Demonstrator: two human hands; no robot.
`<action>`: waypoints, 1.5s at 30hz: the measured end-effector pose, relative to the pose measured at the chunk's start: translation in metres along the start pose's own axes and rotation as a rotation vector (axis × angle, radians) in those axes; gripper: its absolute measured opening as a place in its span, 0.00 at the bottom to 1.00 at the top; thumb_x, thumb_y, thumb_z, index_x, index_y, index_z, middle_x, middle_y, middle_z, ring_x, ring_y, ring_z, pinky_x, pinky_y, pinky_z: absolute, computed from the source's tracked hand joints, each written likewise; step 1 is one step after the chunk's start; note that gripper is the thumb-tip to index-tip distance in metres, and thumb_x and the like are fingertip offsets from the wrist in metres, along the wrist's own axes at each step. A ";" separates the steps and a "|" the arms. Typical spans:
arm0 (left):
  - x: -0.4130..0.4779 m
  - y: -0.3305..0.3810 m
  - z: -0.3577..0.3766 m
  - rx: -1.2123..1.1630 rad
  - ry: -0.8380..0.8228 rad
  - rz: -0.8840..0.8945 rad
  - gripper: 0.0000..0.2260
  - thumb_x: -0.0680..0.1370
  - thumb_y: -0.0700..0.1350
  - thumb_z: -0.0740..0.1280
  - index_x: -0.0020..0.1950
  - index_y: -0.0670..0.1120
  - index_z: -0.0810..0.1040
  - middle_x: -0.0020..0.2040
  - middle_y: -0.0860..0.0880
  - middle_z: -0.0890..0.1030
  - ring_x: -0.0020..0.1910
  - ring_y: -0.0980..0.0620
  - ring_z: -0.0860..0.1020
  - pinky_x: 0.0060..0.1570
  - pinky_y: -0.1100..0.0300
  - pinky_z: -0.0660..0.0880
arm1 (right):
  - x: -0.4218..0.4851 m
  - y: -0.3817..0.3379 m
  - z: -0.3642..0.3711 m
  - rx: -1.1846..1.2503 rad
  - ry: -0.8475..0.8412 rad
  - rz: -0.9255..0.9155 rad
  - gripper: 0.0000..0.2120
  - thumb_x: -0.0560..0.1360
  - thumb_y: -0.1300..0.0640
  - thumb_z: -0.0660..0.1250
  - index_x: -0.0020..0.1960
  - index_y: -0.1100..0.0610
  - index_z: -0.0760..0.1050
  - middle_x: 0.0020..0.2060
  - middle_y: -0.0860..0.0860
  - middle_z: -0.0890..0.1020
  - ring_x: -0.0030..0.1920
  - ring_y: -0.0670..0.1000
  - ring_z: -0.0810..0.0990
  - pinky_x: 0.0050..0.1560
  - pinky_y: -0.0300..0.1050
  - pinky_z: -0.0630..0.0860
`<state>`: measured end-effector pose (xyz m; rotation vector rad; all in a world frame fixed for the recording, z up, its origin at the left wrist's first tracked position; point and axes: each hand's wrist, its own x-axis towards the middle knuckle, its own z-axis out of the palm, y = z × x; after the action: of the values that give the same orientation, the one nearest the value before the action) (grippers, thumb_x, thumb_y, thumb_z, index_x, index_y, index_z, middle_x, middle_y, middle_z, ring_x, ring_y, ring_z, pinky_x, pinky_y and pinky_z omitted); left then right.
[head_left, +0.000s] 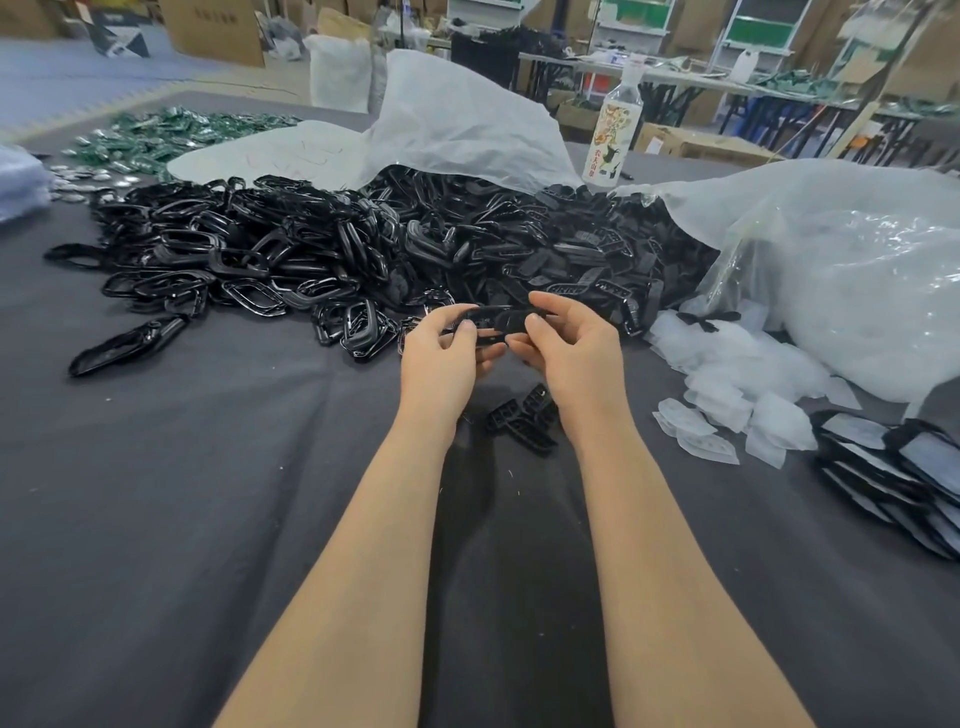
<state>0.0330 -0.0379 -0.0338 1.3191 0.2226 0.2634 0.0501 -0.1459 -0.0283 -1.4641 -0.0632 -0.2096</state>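
Progress early, by my reading: your left hand (441, 353) and right hand (576, 348) each pinch one end of a black shell (498, 316) above the cloth (156, 467), few bagged units (893, 467) lie at right, and the pile (260, 249) beyond sits unassembled.

A heap of glossy black frames (249, 249) covers the far left of the grey-clothed bench (156, 493), touching a heap of matte slotted pieces (561, 244) on its right. Beyond them stands a labelled bottle (615, 130). Green circuit boards (171, 130) lie far left, clear pouches (737, 395) near right.
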 end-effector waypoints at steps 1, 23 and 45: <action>-0.001 0.000 0.001 -0.003 -0.008 0.001 0.12 0.83 0.38 0.57 0.47 0.52 0.75 0.42 0.51 0.81 0.33 0.59 0.82 0.38 0.66 0.80 | -0.001 0.000 0.001 -0.004 0.019 -0.017 0.07 0.77 0.69 0.63 0.51 0.59 0.74 0.40 0.54 0.80 0.34 0.44 0.83 0.36 0.32 0.77; -0.001 -0.002 0.003 0.098 -0.107 0.077 0.10 0.80 0.35 0.62 0.49 0.51 0.75 0.41 0.48 0.84 0.37 0.57 0.84 0.40 0.66 0.78 | 0.006 0.008 -0.003 -0.265 0.052 0.019 0.03 0.77 0.61 0.66 0.48 0.56 0.77 0.40 0.51 0.82 0.39 0.49 0.82 0.47 0.45 0.80; 0.000 -0.007 0.000 0.248 -0.056 0.067 0.12 0.80 0.38 0.64 0.44 0.55 0.72 0.35 0.49 0.81 0.27 0.61 0.79 0.32 0.69 0.76 | 0.010 -0.008 -0.054 -1.156 0.436 0.242 0.24 0.79 0.49 0.61 0.72 0.55 0.64 0.75 0.60 0.57 0.75 0.63 0.52 0.73 0.58 0.53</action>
<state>0.0330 -0.0398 -0.0411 1.5799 0.1672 0.2610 0.0541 -0.2013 -0.0247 -2.5071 0.6921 -0.3946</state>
